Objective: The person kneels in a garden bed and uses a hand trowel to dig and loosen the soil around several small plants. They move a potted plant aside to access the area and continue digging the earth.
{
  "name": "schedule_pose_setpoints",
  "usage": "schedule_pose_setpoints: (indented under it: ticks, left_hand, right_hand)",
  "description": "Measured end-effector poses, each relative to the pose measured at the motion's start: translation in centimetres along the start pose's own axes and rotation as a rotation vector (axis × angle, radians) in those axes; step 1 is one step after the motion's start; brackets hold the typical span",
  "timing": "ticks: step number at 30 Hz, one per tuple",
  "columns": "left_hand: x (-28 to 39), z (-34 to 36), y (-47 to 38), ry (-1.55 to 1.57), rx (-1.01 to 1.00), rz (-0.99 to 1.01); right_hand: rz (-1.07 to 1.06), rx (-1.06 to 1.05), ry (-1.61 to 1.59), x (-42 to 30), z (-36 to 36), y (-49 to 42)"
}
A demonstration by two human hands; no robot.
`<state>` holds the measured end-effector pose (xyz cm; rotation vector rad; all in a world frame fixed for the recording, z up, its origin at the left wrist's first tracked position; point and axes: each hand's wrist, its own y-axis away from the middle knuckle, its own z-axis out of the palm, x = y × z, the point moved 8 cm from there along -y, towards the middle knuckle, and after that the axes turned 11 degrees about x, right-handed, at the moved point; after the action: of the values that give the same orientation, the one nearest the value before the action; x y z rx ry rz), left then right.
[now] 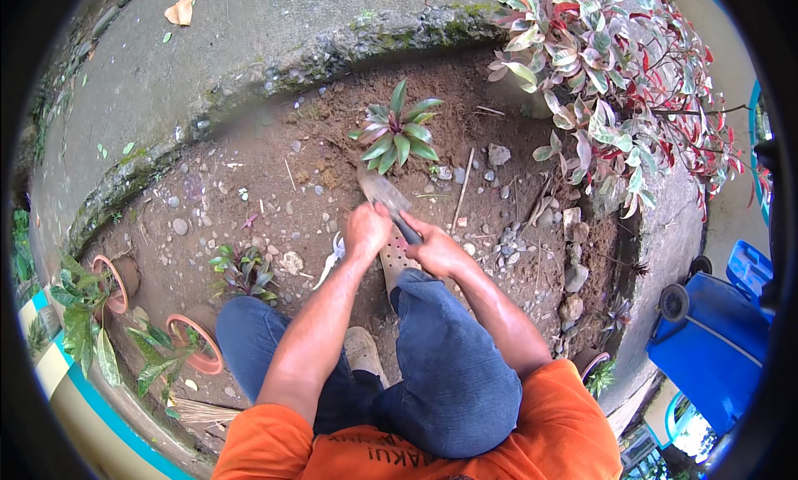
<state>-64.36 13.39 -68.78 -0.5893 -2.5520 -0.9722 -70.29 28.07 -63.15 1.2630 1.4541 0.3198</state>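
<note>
My right hand [434, 248] grips the dark handle of a hand trowel [385, 192], whose blade is smeared with soil. Beside the base of the blade, my left hand [366, 228] is curled with its fingertips against the metal; part of its hold is hidden. The trowel's tip reaches loose brown soil [330, 174] just below a rosette plant [398, 131] with green and purplish leaves. Beneath my hands, a beige perforated clog [396, 255] stands on the ground.
A mossy concrete edging [349, 47] borders the bed. A variegated shrub [592, 68] leans in at right, above a row of stones [575, 277]. Another small plant [244, 271] grows near my left knee. Terracotta pots [201, 349] stand at left; a blue wheeled bin [711, 349] is at right.
</note>
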Motion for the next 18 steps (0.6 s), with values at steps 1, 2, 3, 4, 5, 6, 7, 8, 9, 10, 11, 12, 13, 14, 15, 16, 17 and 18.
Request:
schedule_pose_setpoints:
  ticks: [1,2,3,4,5,6,7,8,9,10,11,12,13,14,15,16,17,18]
  left_hand:
    - [-0.5,1.0,0.9,-0.006,-0.068,-0.045]
    - [-0.2,2.0,1.5,-0.021,-0.095,0.009]
    - [-0.2,3.0,2.0,-0.052,-0.132,0.035]
    - [-0.5,4.0,1.8,-0.030,-0.168,0.001]
    - [-0.9,4.7,1.4,-0.030,-0.171,-0.010]
    - [-1.2,5.2,0.6,-0.033,-0.192,-0.024]
    - [-1.6,5.3,-0.3,-0.031,-0.152,-0.048]
    - [-2.0,6.1,-0.7,-0.085,-0.202,-0.042]
    - [-2.5,7.0,-0.5,-0.116,-0.276,-0.046]
    - [-2.5,7.4,-1.4,-0.140,-0.276,-0.049]
    - [-2.8,7.7,-1.8,-0.168,-0.277,-0.055]
    - [-2.8,8.1,-2.1,-0.176,-0.288,-0.041]
    - [-2.7,8.5,-2.3,-0.194,-0.294,-0.013]
    - [-2.6,8.8,-2.2,-0.204,-0.301,0.008]
    - [-2.6,8.8,-2.3,-0.219,-0.286,0.003]
    - [-2.3,8.5,-2.4,-0.167,-0.246,0.012]
    - [-2.2,7.7,-2.5,-0.124,-0.185,-0.007]
    - [-2.2,7.0,-2.3,-0.096,-0.166,-0.041]
  right_hand:
    - [0.036,-0.014,0.038,0.1,-0.5,0.5]
    - [0.144,-0.050,0.131,0.9,-0.5,0.7]
    - [0.118,-0.050,0.110,0.9,-0.7,0.8]
    - [0.160,-0.071,0.143,1.5,-0.4,0.6]
    - [0.148,-0.071,0.136,1.9,-0.4,0.4]
    - [-0.010,0.021,0.192,1.0,-0.2,-0.7]
    - [0.039,0.013,0.258,2.0,0.2,-1.3]
    - [0.030,0.022,0.285,2.8,0.6,-1.7]
    - [0.033,0.017,0.327,3.5,0.8,-2.1]
    - [-0.038,0.034,0.376,3.7,0.8,-2.4]
    - [-0.071,0.079,0.372,4.0,0.5,-2.6]
    - [-0.094,0.079,0.378,4.4,0.3,-2.6]
    - [-0.133,0.097,0.388,4.4,0.2,-2.7]
    - [-0.150,0.109,0.398,4.5,0.0,-2.7]
    - [-0.140,0.071,0.384,4.6,0.3,-2.6]
    - [-0.146,0.074,0.375,4.5,0.2,-2.5]
    - [-0.113,0.063,0.391,4.5,0.2,-2.4]
    - [-0.133,0.093,0.343,3.9,0.0,-2.2]
